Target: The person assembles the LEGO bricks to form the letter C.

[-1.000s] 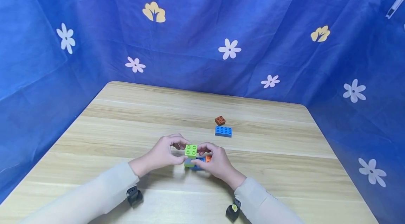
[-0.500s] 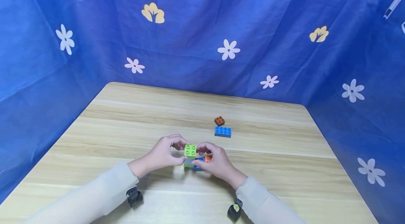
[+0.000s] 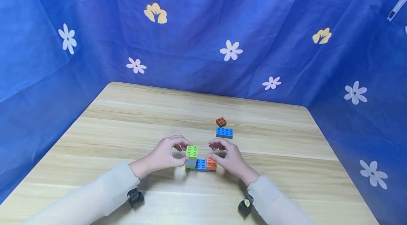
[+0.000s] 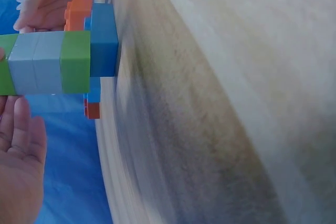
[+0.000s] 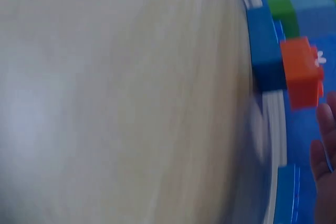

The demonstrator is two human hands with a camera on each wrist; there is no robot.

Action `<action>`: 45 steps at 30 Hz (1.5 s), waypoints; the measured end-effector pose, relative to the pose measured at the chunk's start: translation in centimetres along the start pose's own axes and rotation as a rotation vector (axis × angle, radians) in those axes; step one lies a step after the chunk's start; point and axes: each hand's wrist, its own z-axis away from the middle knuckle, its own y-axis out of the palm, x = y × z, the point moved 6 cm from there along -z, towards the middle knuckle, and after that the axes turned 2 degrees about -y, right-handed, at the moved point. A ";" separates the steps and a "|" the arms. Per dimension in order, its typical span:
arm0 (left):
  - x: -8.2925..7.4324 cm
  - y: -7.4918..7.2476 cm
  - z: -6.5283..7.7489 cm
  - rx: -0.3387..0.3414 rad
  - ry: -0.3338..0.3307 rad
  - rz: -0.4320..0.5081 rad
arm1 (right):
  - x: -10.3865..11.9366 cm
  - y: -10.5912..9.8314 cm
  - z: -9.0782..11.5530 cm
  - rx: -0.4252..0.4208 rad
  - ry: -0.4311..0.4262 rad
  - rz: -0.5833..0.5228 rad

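Observation:
A stack of toy building bricks stands on the wooden table: a lime-green brick point(image 3: 192, 152) on top, light grey-blue bricks point(image 4: 37, 62) in the middle, a green brick point(image 4: 75, 62) below. It rises from the left end of a long blue brick point(image 3: 201, 164), whose right end carries an orange brick point(image 3: 211, 163). My left hand point(image 3: 165, 152) pinches the stack near its top, thumb in front and fingers behind. Just right of the orange brick, my right hand point(image 3: 229, 156) holds nothing, its thumb and fingers spread apart; whether the thumb touches that brick I cannot tell.
Farther back on the table point(image 3: 143, 112) lie a second blue brick point(image 3: 224, 132) and a small brown brick point(image 3: 221, 122), close together. A blue curtain point(image 3: 190, 34) with printed flowers hangs around the table's back and sides.
My right hand has let go of the stack and moved right, uncovering the long blue brick and the orange brick. The left hand keeps its place.

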 end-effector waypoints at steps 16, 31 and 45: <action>0.2 0.3 0.2 -0.009 -0.010 -0.001 | -4.2 -4.6 -0.7 -0.149 0.058 0.307; 0.2 0.3 0.2 -0.019 -0.004 0.020 | -7.3 -5.1 -2.3 -0.057 0.267 0.367; 0.0 0.3 0.2 -0.021 -0.022 0.030 | -7.3 -4.6 -3.2 -0.081 0.269 0.431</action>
